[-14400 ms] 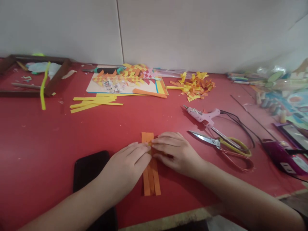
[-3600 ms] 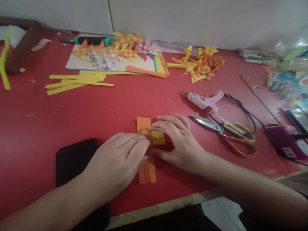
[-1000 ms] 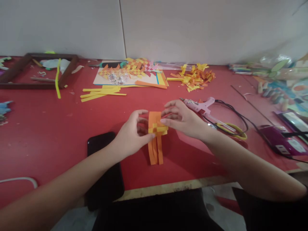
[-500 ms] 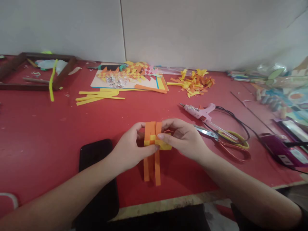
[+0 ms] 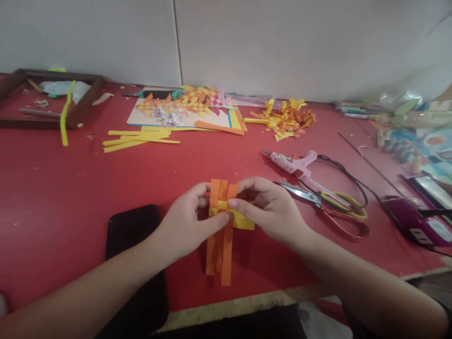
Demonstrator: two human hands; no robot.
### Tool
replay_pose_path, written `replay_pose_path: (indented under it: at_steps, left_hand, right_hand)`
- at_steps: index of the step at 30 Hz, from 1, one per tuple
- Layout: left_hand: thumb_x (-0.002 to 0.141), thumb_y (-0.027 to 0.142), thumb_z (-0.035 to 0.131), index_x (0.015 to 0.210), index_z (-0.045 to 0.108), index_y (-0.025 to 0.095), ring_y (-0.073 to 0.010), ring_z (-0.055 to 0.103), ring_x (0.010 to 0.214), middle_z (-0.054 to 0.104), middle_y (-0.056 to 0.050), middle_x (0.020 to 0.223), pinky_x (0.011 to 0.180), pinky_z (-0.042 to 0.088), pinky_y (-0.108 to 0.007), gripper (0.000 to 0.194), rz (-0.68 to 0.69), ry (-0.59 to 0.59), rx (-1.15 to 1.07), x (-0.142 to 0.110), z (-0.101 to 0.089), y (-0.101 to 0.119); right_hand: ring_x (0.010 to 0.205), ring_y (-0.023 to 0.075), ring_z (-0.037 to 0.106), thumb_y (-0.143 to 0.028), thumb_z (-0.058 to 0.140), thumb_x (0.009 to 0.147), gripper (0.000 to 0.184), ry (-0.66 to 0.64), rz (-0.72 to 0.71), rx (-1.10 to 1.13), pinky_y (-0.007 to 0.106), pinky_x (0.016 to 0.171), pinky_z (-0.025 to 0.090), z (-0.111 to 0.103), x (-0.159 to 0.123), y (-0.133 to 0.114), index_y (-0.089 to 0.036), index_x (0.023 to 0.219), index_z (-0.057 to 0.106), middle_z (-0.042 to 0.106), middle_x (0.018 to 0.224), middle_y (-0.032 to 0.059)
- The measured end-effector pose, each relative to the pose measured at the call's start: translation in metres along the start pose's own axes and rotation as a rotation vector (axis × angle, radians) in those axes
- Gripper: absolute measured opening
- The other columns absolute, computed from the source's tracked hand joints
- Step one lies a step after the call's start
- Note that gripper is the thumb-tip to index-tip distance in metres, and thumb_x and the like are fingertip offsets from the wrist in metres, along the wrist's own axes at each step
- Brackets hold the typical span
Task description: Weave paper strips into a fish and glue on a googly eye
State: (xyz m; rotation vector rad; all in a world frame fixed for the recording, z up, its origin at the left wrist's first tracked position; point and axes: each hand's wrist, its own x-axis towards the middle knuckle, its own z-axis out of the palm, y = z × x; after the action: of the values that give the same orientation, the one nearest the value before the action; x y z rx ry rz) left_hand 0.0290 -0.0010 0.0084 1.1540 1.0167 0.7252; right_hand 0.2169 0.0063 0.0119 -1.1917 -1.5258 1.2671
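Note:
Orange and yellow paper strips point(image 5: 227, 254), crossed over and under each other, are held up between both hands above the red table. My left hand point(image 5: 192, 214) pinches them from the left, its thumb lying on the front near the crossing. From the other side my right hand point(image 5: 270, 205) grips the weave, thumb tip on the orange and yellow crossing and fingers behind. Long orange ends hang down below the thumbs, and yellow ends point(image 5: 245, 223) stick out to the right under my right hand. The fingertips behind the paper are partly hidden.
A black phone point(image 5: 137, 282) lies under my left forearm. Scissors point(image 5: 303, 194) and a pink glue gun point(image 5: 293, 165) with its cord lie right of my hands. Behind are yellow strips point(image 5: 137, 140), paper scraps point(image 5: 289, 117), woven pieces point(image 5: 197, 101) and a wooden frame point(image 5: 38, 124).
The hanging orange strips reach lower now, and the right one has slid down relative to the others. Both hands keep their pinch; the view has shifted slightly.

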Motion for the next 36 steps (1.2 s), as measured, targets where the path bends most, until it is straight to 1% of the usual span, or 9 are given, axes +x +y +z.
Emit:
replay_pose_path:
  at_steps: [4,6,9,11,16,23,29,31,36]
  left_hand:
    - [0.08,0.024,0.074,0.107,0.059,0.019,-0.0186,0.074,0.089,0.076,-0.004,0.1,0.076,0.059,-0.029,0.032,-0.013,0.006,-0.015,0.0,0.0,0.0]
    - [0.079,0.024,0.075,0.106,0.06,0.018,-0.0188,0.074,0.088,0.076,-0.004,0.098,0.076,0.058,-0.028,0.032,-0.029,0.01,-0.025,0.0,0.001,0.0]
    - [0.076,0.023,0.076,0.105,0.061,0.018,-0.0191,0.074,0.09,0.077,-0.004,0.097,0.078,0.057,-0.028,0.033,-0.039,0.029,-0.067,0.002,0.0,0.0]
    - [0.074,0.023,0.077,0.105,0.061,0.017,-0.0196,0.074,0.092,0.077,-0.004,0.098,0.08,0.057,-0.028,0.036,-0.029,0.044,-0.118,0.003,-0.001,0.0]
    - [0.076,0.024,0.075,0.108,0.062,0.017,-0.0212,0.074,0.092,0.076,-0.006,0.101,0.08,0.057,-0.03,0.036,0.0,0.071,-0.142,0.003,-0.002,-0.002]
    - [0.081,0.027,0.072,0.109,0.062,0.018,-0.0212,0.072,0.099,0.074,-0.008,0.109,0.085,0.057,-0.031,0.031,0.07,0.074,-0.04,0.001,0.001,-0.004]
    - [0.083,0.022,0.068,0.106,0.062,0.019,-0.0192,0.072,0.098,0.074,-0.006,0.107,0.085,0.057,-0.029,0.024,0.096,0.063,-0.016,-0.002,0.003,-0.003]
    - [0.083,0.021,0.068,0.105,0.062,0.019,-0.0194,0.072,0.099,0.074,-0.006,0.109,0.086,0.056,-0.029,0.023,0.094,0.054,-0.023,-0.002,0.003,-0.003]
    - [0.081,0.025,0.071,0.102,0.062,0.019,-0.0193,0.073,0.091,0.075,-0.005,0.097,0.077,0.056,-0.027,0.024,0.055,0.073,0.013,0.0,0.001,-0.003]
  right_hand:
    - [0.059,0.0102,0.057,-0.036,0.072,0.082,0.02,0.004,0.016,-0.083,0.023,0.05,0.046,0.0,0.0,0.005,-0.02,0.084,0.062,0.063,0.074,-0.0005]
    - [0.067,0.0122,0.061,-0.032,0.069,0.085,0.013,0.03,-0.116,-0.177,0.025,0.057,0.05,-0.001,0.0,0.005,-0.02,0.085,0.063,0.065,0.079,0.001]
    - [0.088,0.0162,0.064,-0.022,0.068,0.085,0.002,0.043,-0.441,-0.346,0.032,0.078,0.054,-0.005,0.0,0.002,-0.02,0.086,0.066,0.065,0.093,0.0047]
    - [0.096,0.0184,0.062,-0.017,0.066,0.085,0.006,0.026,-0.593,-0.468,0.036,0.085,0.052,-0.008,-0.001,0.0,-0.02,0.089,0.068,0.064,0.102,0.0069]
    - [0.104,0.0242,0.058,-0.01,0.058,0.078,0.022,-0.044,-0.769,-0.625,0.048,0.094,0.046,-0.018,-0.002,-0.006,-0.02,0.095,0.068,0.061,0.112,0.0106]
    - [0.108,0.0243,0.061,-0.003,0.06,0.075,0.043,-0.078,-0.804,-0.496,0.046,0.096,0.051,-0.025,-0.001,-0.003,-0.023,0.113,0.058,0.069,0.107,0.0071]
    - [0.105,0.0235,0.065,-0.011,0.074,0.077,0.056,0.163,-0.616,-0.379,0.045,0.092,0.054,-0.011,-0.004,0.014,-0.027,0.124,0.048,0.065,0.111,0.0068]
    - [0.101,0.0214,0.067,-0.011,0.072,0.08,0.06,0.177,-0.606,-0.353,0.042,0.091,0.054,-0.008,-0.004,0.015,-0.027,0.13,0.042,0.067,0.106,0.0054]
    - [0.087,0.0176,0.069,-0.008,0.065,0.085,0.037,0.131,-0.682,-0.513,0.036,0.086,0.055,-0.006,-0.005,0.005,-0.026,0.115,0.053,0.071,0.084,-0.0009]
